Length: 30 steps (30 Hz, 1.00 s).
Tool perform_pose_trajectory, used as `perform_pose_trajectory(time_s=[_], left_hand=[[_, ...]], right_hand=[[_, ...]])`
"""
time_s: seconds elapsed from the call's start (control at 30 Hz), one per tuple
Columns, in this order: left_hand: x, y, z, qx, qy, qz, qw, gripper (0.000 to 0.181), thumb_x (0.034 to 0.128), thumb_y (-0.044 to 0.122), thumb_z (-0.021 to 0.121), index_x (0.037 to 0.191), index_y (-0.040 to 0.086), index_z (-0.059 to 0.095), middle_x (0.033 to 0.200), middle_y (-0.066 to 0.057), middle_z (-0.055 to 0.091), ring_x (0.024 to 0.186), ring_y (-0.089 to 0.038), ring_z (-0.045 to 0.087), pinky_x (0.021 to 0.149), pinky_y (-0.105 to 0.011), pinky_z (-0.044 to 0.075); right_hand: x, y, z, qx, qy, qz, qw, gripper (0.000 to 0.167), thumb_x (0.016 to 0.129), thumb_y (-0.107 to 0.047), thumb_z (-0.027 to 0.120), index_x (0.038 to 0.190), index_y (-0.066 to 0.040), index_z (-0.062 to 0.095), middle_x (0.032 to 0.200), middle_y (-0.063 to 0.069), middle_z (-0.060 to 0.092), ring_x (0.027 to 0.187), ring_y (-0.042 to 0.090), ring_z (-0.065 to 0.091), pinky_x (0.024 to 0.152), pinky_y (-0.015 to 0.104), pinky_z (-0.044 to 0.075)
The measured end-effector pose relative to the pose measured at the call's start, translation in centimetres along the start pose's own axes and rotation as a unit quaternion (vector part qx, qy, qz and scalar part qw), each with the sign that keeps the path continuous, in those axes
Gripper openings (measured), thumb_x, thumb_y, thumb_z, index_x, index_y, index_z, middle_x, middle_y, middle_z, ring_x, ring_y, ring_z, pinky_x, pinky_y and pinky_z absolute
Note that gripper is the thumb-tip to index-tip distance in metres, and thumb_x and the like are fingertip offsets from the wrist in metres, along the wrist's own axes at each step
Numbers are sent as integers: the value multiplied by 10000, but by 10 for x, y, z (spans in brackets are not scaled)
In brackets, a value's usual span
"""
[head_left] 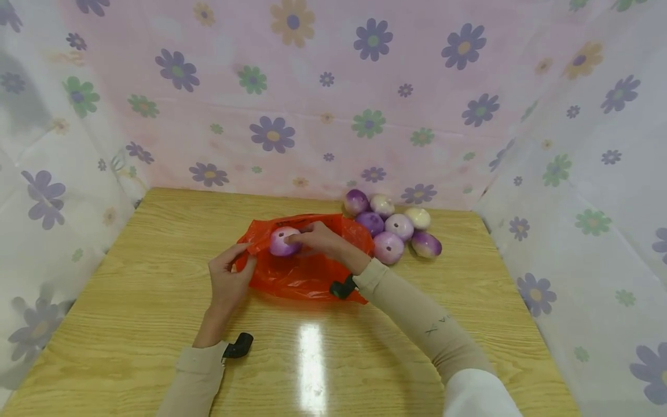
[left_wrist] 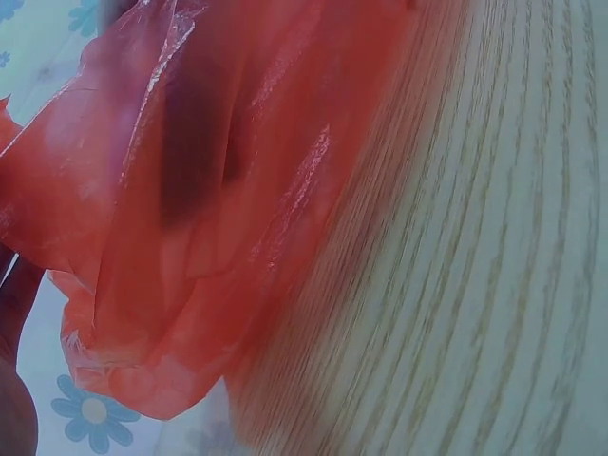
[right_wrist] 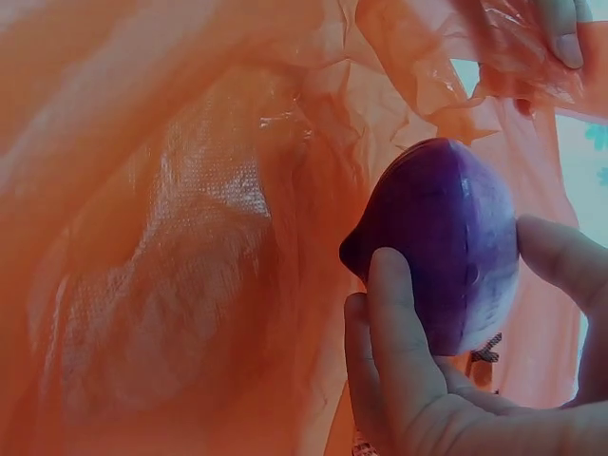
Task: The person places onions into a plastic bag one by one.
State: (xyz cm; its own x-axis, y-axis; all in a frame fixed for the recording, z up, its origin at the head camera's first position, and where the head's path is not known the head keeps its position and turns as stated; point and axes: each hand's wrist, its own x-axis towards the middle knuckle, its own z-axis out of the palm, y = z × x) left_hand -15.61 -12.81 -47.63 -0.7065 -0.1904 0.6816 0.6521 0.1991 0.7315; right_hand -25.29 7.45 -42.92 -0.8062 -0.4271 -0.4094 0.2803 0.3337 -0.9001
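A purple-and-white onion [head_left: 283, 242] is held between the thumb and fingers of my right hand [head_left: 319, 238], at the mouth of a red plastic bag [head_left: 304, 284]. The right wrist view shows the onion [right_wrist: 442, 247] close up, with the bag's thin wall [right_wrist: 171, 237] around it. My left hand [head_left: 229, 275] pinches the left edge of the bag's opening between thumb and fingers. In the left wrist view the bag [left_wrist: 237, 209] fills much of the picture, and only a bit of that hand shows at the left edge. The inside of the bag is partly hidden by my right hand.
Several more onions [head_left: 388, 248], purple and whitish, lie in a cluster on the wooden table [head_left: 438, 324], just right of the bag. Flower-patterned cloth [head_left: 323, 104] hangs behind the table and along both sides. Each wrist carries a small black device [head_left: 238, 346].
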Motion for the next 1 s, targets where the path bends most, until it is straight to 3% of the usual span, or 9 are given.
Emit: perform_pose_trajectory(time_s=[0.13, 0.27, 0.63, 0.83, 0.93, 1.0], left_hand=[[-4, -18, -1, -66, 6, -59, 10000, 263, 800, -255, 636, 1018, -131, 717, 981, -269, 720, 969, 26, 678, 898, -147, 538], [-4, -19, -2, -52, 29, -123, 9999, 262, 815, -239, 636, 1025, -111, 724, 992, -230, 730, 969, 11, 683, 905, -151, 538], [3, 13, 1, 12, 42, -53, 10000, 215, 807, -253, 607, 990, -178, 690, 943, -255, 714, 944, 44, 666, 891, -139, 536], [-1, -11, 0, 60, 12, -82, 9999, 252, 827, -223, 634, 1039, -117, 719, 984, -273, 716, 970, 23, 672, 911, -145, 531], [-3, -19, -1, -27, -13, -94, 10000, 242, 848, -190, 649, 1053, -89, 729, 1006, -158, 745, 973, -17, 687, 917, -165, 541], [-3, -19, -2, -42, 7, -99, 9999, 238, 851, -177, 656, 1054, -80, 733, 1017, -78, 750, 964, -35, 691, 913, -171, 545]], right_hand=[[3, 2, 3, 106, 100, 3, 9999, 362, 966, -183, 695, 1221, 72, 660, 1242, 181, 664, 1145, 318, 667, 953, 445, 566], [6, 5, 6, 281, 209, -164, 9993, 401, 964, -176, 690, 1272, 74, 627, 1278, 203, 653, 1163, 329, 661, 950, 445, 568], [12, 13, 16, 609, 590, -252, 9961, 454, 1003, -133, 625, 1373, 100, 503, 1378, 252, 559, 1264, 380, 592, 989, 452, 543], [13, 15, 19, 855, 734, -291, 9932, 467, 1030, -109, 578, 1422, 96, 428, 1436, 271, 492, 1316, 402, 548, 1028, 463, 511], [10, 15, 18, 802, 819, -127, 9933, 514, 1031, -109, 578, 1457, 88, 366, 1465, 271, 443, 1324, 400, 536, 1045, 461, 503], [6, 14, 16, 607, 861, -80, 9944, 508, 1025, -120, 591, 1437, 88, 378, 1385, 223, 489, 1237, 341, 591, 1039, 460, 511]])
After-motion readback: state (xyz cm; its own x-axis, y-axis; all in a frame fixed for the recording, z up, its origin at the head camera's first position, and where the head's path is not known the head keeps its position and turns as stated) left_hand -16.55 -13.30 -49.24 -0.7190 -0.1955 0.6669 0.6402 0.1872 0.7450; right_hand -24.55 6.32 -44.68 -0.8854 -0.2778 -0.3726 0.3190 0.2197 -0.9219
